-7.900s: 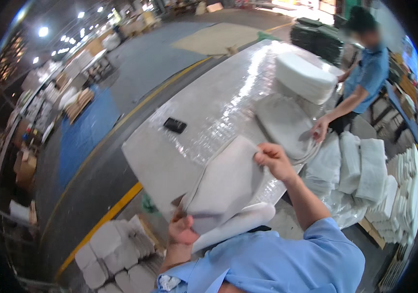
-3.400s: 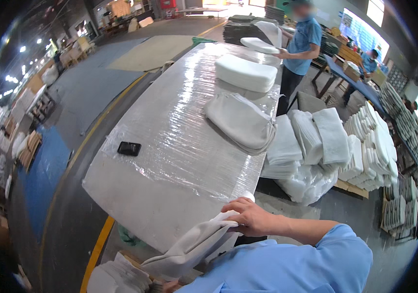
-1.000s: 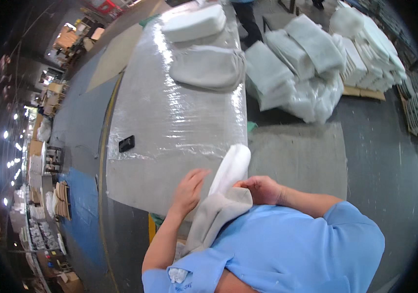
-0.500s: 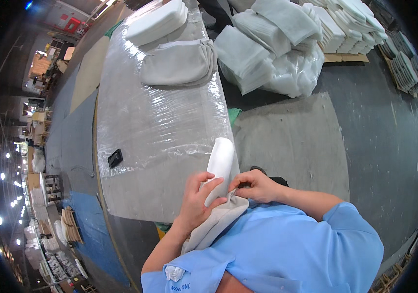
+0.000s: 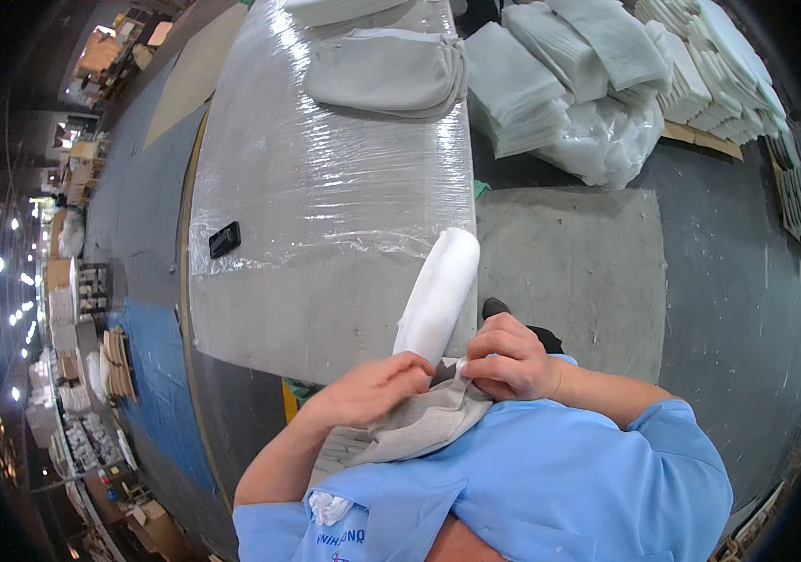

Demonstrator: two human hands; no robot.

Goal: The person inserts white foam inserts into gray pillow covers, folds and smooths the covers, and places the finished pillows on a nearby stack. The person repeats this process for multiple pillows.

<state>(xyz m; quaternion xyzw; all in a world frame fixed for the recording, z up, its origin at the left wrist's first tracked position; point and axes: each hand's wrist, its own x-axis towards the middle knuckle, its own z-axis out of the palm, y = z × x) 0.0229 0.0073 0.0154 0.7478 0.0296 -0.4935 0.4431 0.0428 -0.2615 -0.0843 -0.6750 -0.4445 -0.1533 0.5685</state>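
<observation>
Right now my left hand (image 5: 372, 389) and my right hand (image 5: 511, 359) are both pinched on the mouth of a grey fabric cover (image 5: 419, 426) bunched against my chest, at about six o'clock from the table's near edge. My left fingers curl over the cloth from the nine o'clock side; my right hand is clenched on its rim from the three o'clock side. Between them a white rolled foam pad (image 5: 438, 292) sticks out of the cover, pointing toward one o'clock over the edge of the long plastic-wrapped grey table (image 5: 325, 187). A small black phone-like object (image 5: 224, 240) lies on the table at ten o'clock. A pile of grey covers (image 5: 386, 73) sits at twelve, and stacks of white pads (image 5: 587, 66) at two.
</observation>
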